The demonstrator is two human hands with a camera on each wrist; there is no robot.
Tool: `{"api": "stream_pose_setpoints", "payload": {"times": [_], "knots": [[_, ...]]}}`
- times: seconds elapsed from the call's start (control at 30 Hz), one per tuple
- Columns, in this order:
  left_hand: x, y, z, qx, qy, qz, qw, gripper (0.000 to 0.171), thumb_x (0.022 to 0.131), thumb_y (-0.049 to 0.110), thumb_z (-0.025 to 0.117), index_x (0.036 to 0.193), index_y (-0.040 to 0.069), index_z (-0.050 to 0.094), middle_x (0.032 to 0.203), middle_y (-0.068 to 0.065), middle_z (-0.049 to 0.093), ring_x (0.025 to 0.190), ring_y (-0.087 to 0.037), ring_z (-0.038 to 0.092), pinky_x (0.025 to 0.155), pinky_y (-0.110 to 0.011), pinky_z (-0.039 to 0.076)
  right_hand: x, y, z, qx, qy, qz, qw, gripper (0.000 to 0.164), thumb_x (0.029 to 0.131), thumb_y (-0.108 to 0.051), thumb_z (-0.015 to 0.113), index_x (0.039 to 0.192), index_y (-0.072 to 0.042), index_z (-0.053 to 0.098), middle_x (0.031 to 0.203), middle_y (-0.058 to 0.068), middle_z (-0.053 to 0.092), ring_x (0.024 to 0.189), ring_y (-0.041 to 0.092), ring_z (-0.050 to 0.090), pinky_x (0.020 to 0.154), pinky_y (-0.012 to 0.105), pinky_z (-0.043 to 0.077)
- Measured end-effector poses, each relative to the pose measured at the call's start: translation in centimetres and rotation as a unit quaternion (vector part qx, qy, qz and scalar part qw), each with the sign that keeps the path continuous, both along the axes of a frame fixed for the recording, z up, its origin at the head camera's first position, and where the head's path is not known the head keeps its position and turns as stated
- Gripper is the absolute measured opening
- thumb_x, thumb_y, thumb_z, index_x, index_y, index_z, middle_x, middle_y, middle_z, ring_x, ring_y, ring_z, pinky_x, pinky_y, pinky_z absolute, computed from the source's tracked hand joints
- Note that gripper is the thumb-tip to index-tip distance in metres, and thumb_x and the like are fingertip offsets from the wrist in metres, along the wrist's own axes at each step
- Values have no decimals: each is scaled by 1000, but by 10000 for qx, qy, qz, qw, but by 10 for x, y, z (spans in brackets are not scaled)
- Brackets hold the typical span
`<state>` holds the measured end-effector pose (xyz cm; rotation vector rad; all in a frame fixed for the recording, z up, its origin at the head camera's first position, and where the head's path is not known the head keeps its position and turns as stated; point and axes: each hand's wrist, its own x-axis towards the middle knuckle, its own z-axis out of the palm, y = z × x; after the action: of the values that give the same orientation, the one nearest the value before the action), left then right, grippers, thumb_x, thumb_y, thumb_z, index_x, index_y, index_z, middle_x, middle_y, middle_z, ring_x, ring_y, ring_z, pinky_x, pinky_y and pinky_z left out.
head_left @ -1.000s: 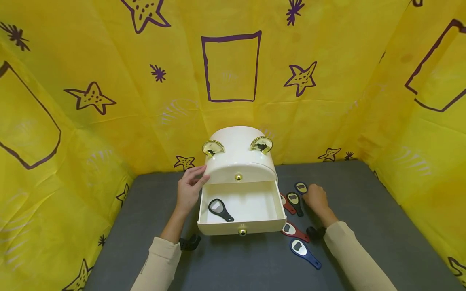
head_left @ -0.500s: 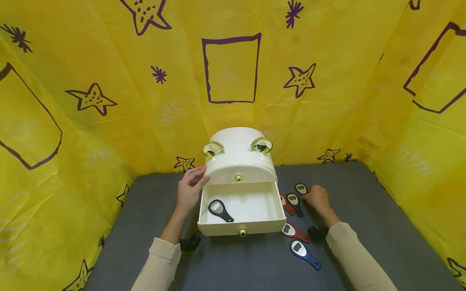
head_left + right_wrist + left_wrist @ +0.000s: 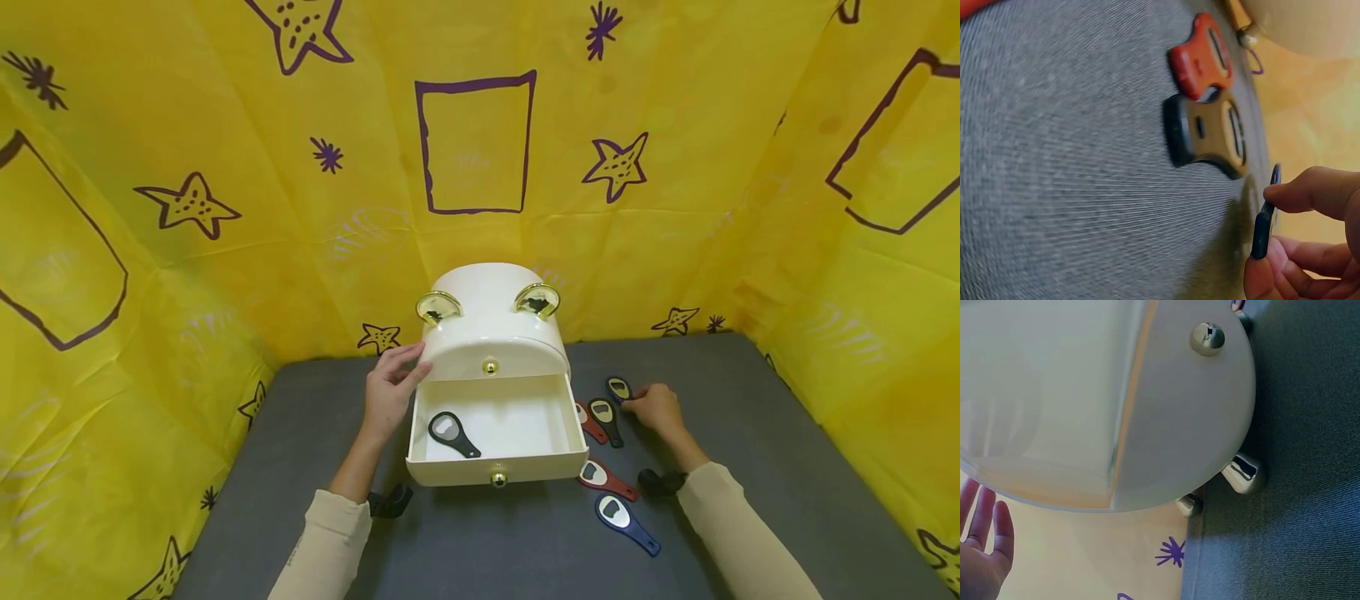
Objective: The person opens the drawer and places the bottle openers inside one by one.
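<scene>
A white drawer box [image 3: 497, 312] with gold knobs has its lower drawer [image 3: 525, 417] pulled out. In that drawer lies a black bottle opener [image 3: 447, 429]. My left hand [image 3: 386, 396] touches the box's left side with extended fingers, seen also at the edge of the left wrist view. To the right of the box, my right hand [image 3: 662, 410] pinches a dark blue bottle opener [image 3: 1264, 228] between thumb and fingers, tilted on edge in the right wrist view. Close by lie a black bottle opener [image 3: 604, 412] and a red one [image 3: 589, 425], partly hidden by the drawer.
Nearer the front right, another red bottle opener [image 3: 611, 481] and a blue one with a white face [image 3: 622, 517] lie on the grey table [image 3: 480, 550]. Yellow patterned cloth [image 3: 480, 233] hangs close behind the box and at both sides.
My right hand has shifted very slightly, its fingers now pinching the blue bottle opener's handle more visibly. The left hand and the box have stayed in place.
</scene>
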<state>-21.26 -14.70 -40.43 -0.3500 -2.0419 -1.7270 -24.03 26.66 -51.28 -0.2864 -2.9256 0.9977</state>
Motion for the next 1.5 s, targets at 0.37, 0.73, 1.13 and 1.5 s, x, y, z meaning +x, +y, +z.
{"api": "stream_pose_setpoints", "payload": {"times": [0.37,0.73,1.13,1.5], "knots": [[0,0,10,-324,-326,0,9989,33,83,-2,73,114,-12,66,119,-29,61,95,-3,56,74,-8,48,5,1,28,-276,523,-50,9982,36,79,-17,75,100,11,70,97,27,71,83,36,65,65,33,49],[2,0,17,-728,-98,39,9973,32,82,0,75,113,-8,68,122,-25,63,100,5,55,83,-35,54,15,-8,64,-330,1115,122,9931,37,81,-14,76,106,13,68,93,26,72,82,36,67,61,27,49],[0,-4,14,-601,96,-294,9977,30,82,-6,71,111,-12,67,120,-30,62,101,5,57,80,-13,50,18,-32,106,-735,1239,372,9889,37,85,-14,74,111,10,67,97,26,70,86,35,68,58,17,49],[1,-3,12,-443,81,-327,9984,30,83,-6,71,112,-13,67,120,-30,62,103,4,56,80,-11,49,29,-51,145,-970,1537,552,9818,38,85,-15,74,114,8,67,99,25,70,86,33,67,61,11,47]]}}
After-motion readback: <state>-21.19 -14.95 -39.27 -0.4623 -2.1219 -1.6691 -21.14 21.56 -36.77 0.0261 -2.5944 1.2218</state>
